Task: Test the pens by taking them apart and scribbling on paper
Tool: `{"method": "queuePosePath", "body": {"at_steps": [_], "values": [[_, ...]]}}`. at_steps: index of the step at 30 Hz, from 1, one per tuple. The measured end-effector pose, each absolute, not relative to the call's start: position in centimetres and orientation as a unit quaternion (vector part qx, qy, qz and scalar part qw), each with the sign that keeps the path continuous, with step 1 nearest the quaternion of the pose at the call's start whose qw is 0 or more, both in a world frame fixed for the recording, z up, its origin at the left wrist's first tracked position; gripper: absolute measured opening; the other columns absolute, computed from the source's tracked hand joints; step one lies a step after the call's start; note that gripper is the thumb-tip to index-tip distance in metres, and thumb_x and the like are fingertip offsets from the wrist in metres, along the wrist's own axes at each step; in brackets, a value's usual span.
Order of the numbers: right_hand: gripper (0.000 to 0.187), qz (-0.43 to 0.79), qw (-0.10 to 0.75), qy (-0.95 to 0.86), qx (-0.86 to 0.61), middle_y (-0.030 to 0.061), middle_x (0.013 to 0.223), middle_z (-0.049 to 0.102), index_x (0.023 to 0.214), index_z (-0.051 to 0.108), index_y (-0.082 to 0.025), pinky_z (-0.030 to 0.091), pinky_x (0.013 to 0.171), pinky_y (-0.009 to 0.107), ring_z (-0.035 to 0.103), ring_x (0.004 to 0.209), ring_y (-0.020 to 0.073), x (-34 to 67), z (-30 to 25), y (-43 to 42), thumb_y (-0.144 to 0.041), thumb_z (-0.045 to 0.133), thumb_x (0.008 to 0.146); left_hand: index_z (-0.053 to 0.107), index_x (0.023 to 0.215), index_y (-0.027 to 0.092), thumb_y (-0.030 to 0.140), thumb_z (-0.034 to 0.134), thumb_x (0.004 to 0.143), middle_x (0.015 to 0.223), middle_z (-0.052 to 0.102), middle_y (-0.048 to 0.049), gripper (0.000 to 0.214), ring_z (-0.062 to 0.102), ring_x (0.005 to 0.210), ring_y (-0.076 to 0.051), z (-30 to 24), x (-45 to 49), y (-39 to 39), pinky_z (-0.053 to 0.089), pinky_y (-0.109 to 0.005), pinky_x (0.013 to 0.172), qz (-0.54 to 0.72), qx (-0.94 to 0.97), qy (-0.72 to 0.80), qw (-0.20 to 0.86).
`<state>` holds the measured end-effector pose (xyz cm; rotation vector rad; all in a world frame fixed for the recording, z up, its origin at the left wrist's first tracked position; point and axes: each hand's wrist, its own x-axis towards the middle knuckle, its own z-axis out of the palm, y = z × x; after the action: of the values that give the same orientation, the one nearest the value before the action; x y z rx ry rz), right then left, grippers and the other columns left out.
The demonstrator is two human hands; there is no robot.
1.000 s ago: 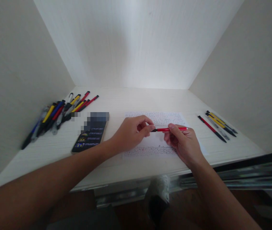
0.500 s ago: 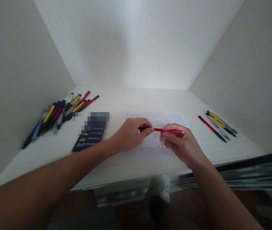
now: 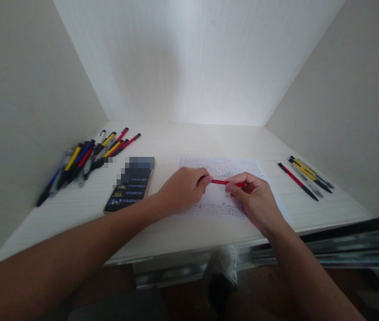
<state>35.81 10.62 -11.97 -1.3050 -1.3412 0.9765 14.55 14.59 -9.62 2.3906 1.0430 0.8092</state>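
Note:
A red pen (image 3: pixel 224 182) lies level between both hands, just above a sheet of paper (image 3: pixel 224 167) covered in handwriting. My left hand (image 3: pixel 183 189) pinches the pen's left, dark end with its fingertips. My right hand (image 3: pixel 255 200) grips the red barrel's right end, which is hidden under its fingers. Only a short red stretch shows between the two hands.
A heap of several pens (image 3: pixel 87 156) in red, yellow, blue and black lies at the left of the white desk (image 3: pixel 183 138). A phone (image 3: pixel 130 185) rests beside my left hand. Several more pens (image 3: pixel 305 177) lie in a row at the right. Walls close in on three sides.
The pen has slid leftwards through my right hand: its long red end that stuck out to the right is now hidden in the fingers. The two hands have come closer together.

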Motion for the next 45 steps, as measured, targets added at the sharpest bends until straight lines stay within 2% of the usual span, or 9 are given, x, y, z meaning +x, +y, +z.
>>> {"method": "queuePosePath", "body": {"at_steps": [3, 7, 10, 13, 23, 27, 31, 38, 45], "values": [[0.010, 0.388, 0.486, -0.575, -0.532, 0.0017, 0.083, 0.070, 0.084, 0.068, -0.022, 0.042, 0.058, 0.029, 0.057, 0.068, 0.0128, 35.9, -11.8, 10.6, -0.028, 0.075, 0.080, 0.062, 0.073, 0.017, 0.028, 0.043, 0.099, 0.062, 0.061, 0.0007, 0.034, 0.050, 0.056, -0.011, -9.7, 14.5, 14.6, 0.031, -0.028, 0.057, 0.291, 0.850, 0.378, 0.225], [0.017, 0.392, 0.460, -0.570, -0.557, 0.0007, 0.070, 0.066, 0.094, 0.068, -0.021, 0.038, 0.052, 0.029, 0.054, 0.058, 0.0124, 35.5, -11.4, 10.7, -0.036, 0.070, 0.085, 0.065, 0.083, 0.017, 0.027, 0.045, 0.099, 0.070, 0.065, -0.0007, 0.027, 0.054, 0.063, -0.012, -10.1, 14.6, 14.7, 0.035, -0.028, 0.059, 0.298, 0.854, 0.368, 0.213], [0.019, 0.394, 0.454, -0.572, -0.558, 0.0001, 0.063, 0.063, 0.088, 0.068, -0.020, 0.035, 0.049, 0.028, 0.051, 0.053, 0.0116, 35.3, -11.4, 10.8, -0.039, 0.067, 0.088, 0.067, 0.093, 0.018, 0.025, 0.046, 0.098, 0.083, 0.069, -0.0029, 0.023, 0.059, 0.073, -0.015, -10.3, 14.7, 14.7, 0.040, -0.029, 0.066, 0.290, 0.866, 0.356, 0.196], [0.016, 0.379, 0.451, -0.581, -0.562, 0.0015, 0.068, 0.065, 0.085, 0.070, -0.021, 0.034, 0.048, 0.028, 0.051, 0.055, 0.0114, 35.5, -11.6, 10.9, -0.036, 0.071, 0.084, 0.069, 0.099, 0.019, 0.029, 0.051, 0.097, 0.089, 0.072, -0.0039, 0.020, 0.061, 0.079, -0.017, -10.5, 14.7, 14.7, 0.044, -0.031, 0.071, 0.281, 0.872, 0.344, 0.204], [0.012, 0.332, 0.458, -0.591, -0.575, 0.0050, 0.088, 0.072, 0.090, 0.072, -0.022, 0.047, 0.066, 0.034, 0.062, 0.075, 0.0178, 36.3, -12.4, 11.3, -0.033, 0.068, 0.086, 0.067, 0.090, 0.017, 0.026, 0.043, 0.101, 0.084, 0.070, -0.0047, 0.028, 0.061, 0.075, -0.016, -10.5, 14.4, 15.4, 0.043, -0.030, 0.070, 0.273, 0.876, 0.361, 0.167], [0.009, 0.275, 0.435, -0.619, -0.593, 0.0055, 0.089, 0.073, 0.087, 0.073, -0.022, 0.047, 0.074, 0.037, 0.063, 0.079, 0.0191, 36.9, -11.6, 12.6, -0.028, 0.068, 0.084, 0.064, 0.088, 0.017, 0.026, 0.039, 0.101, 0.083, 0.069, -0.0066, 0.030, 0.059, 0.073, -0.017, -9.8, 13.3, 16.2, 0.040, -0.030, 0.067, 0.226, 0.889, 0.389, 0.091], [0.007, 0.244, 0.394, -0.658, -0.593, 0.0067, 0.084, 0.074, 0.083, 0.073, -0.020, 0.047, 0.072, 0.038, 0.063, 0.074, 0.0196, 37.6, -10.8, 14.9, -0.025, 0.067, 0.082, 0.062, 0.084, 0.017, 0.025, 0.036, 0.100, 0.082, 0.068, -0.0085, 0.031, 0.058, 0.073, -0.018, -9.0, 11.7, 17.3, 0.038, -0.031, 0.067, 0.177, 0.886, 0.428, 0.022], [0.004, 0.208, 0.319, -0.717, -0.584, 0.0065, 0.085, 0.075, 0.082, 0.072, -0.020, 0.051, 0.073, 0.038, 0.067, 0.076, 0.0211, 36.8, -10.3, 18.5, -0.023, 0.070, 0.080, 0.062, 0.092, 0.014, 0.023, 0.033, 0.098, 0.088, 0.069, -0.0114, 0.031, 0.058, 0.076, -0.019, -8.5, 10.4, 18.3, 0.037, -0.034, 0.068, 0.078, 0.865, 0.496, 0.009], [0.024, 0.253, 0.370, -0.694, -0.564, 0.0083, 0.088, 0.075, 0.098, 0.071, -0.019, 0.054, 0.075, 0.038, 0.069, 0.080, 0.0223, 36.5, -10.1, 20.2, -0.028, 0.076, 0.076, 0.061, 0.095, 0.014, 0.018, 0.034, 0.096, 0.092, 0.069, -0.0121, 0.028, 0.060, 0.078, -0.021, -7.6, 10.8, 17.1, 0.035, -0.034, 0.067, 0.029, 0.867, 0.497, -0.023]]}}
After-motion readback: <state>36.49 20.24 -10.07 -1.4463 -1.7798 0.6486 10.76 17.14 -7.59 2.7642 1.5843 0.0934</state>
